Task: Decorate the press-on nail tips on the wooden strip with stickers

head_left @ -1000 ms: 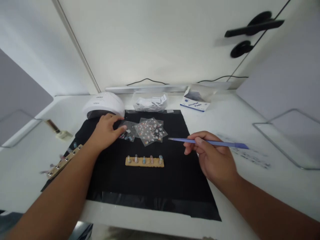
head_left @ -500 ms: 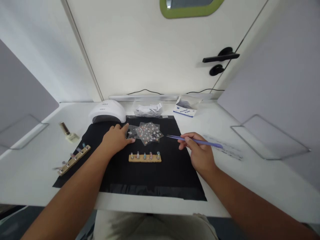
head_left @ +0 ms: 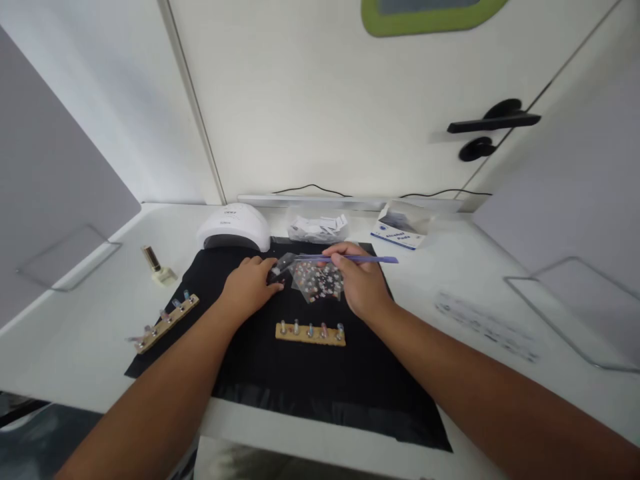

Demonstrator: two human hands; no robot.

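Note:
My right hand [head_left: 361, 280] grips purple tweezers [head_left: 373, 259], whose tips point left over the clear sticker sheets [head_left: 317, 283]. At the left edge of those sheets, my left hand [head_left: 250, 283] has its thumb and fingers apart, touching a small clear piece [head_left: 281, 265] with dark and pale spots. Both hands are over a black mat [head_left: 310, 380]. Nearer me, a wooden strip [head_left: 310, 335] holds several small nail tips standing upright. A second strip [head_left: 167, 325] with nail tips lies slanted at the mat's left edge.
A white lamp [head_left: 234, 227], a clear box of packets [head_left: 317, 228] and an alcohol pads box [head_left: 400, 227] stand along the back. A polish bottle [head_left: 159, 268] lies at the left. Another patterned sheet [head_left: 485, 323] and a wire stand [head_left: 550, 327] are at the right.
My right hand has moved left with the tweezers, from beside the sheets to above them. The small clear piece by my left hand now looks lifted. The view has shifted.

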